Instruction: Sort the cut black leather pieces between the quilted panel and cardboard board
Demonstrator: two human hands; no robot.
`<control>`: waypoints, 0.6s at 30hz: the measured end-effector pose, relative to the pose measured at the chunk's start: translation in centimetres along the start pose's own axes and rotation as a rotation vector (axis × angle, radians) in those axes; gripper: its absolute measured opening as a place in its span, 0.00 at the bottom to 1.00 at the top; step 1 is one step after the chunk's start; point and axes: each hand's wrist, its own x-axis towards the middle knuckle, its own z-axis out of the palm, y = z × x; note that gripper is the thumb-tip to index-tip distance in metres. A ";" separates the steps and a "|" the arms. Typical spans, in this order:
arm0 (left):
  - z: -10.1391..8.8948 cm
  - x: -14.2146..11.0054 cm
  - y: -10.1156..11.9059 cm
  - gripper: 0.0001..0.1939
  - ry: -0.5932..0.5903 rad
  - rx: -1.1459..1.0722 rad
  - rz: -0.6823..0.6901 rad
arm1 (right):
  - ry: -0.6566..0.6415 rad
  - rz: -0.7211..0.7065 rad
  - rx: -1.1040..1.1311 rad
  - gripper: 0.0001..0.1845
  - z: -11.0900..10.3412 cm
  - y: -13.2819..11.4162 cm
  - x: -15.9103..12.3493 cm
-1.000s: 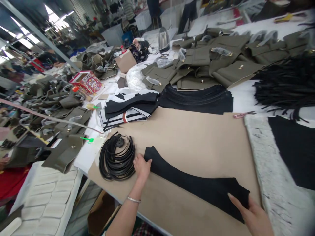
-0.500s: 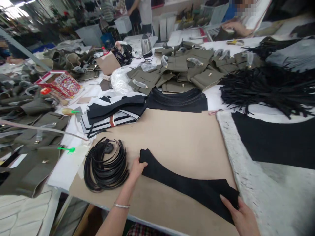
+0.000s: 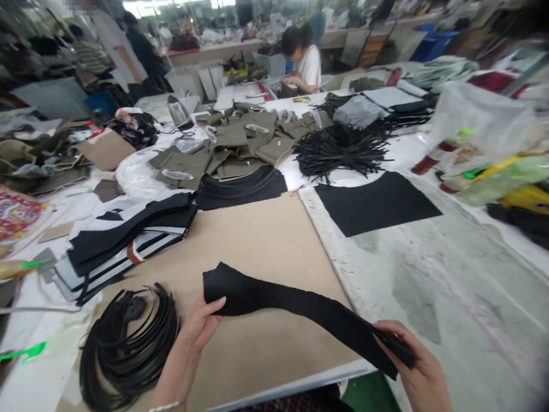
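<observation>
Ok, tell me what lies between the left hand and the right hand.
In the head view, a long black piece spans from the left hand to the right hand, held at each end; the brown board shows beyond it.

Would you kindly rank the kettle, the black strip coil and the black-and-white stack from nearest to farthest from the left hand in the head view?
1. Black strip coil, left of the left hand.
2. Black-and-white stack, beyond the coil.
3. Kettle, far back.
</observation>
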 end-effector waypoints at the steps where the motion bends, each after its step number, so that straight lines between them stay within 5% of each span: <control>1: 1.6 -0.4 -0.6 0.29 0.002 -0.034 0.003 | 0.045 -0.031 0.021 0.12 -2.4 0.0 -0.8; 7: 15.7 -2.7 -8.3 0.22 0.012 -0.134 -0.040 | 0.280 -0.133 0.168 0.08 -18.0 1.4 -8.6; 12: 29.7 -7.8 -18.0 0.04 -0.220 -0.146 -0.165 | 0.439 -0.112 0.237 0.11 -31.0 5.0 -17.5; 18: 43.9 -15.2 -29.2 0.05 -0.314 -0.059 -0.232 | 0.635 -0.053 0.284 0.13 -41.5 10.9 -27.8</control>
